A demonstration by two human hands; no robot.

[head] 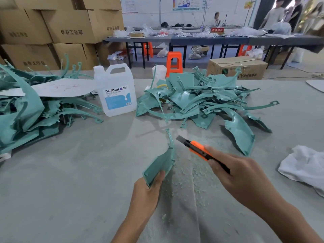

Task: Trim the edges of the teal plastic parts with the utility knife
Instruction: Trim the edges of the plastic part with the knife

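Observation:
My left hand (146, 192) grips the lower end of a curved teal plastic part (162, 161), held upright above the table with its thin tip pointing away from me. My right hand (240, 176) grips an orange and black utility knife (199, 149); its blade is out and points up-left, a short gap to the right of the part's edge. Pale teal shavings (185, 179) lie on the grey table cover beneath both hands.
A heap of teal parts (198, 100) lies ahead, another pile (26, 109) at the left under a white card (57, 88). A clear DEXCON jug (117, 92) stands between them. A white cloth (305, 165) lies at right. Cardboard boxes (57, 28), orange stools and people are behind.

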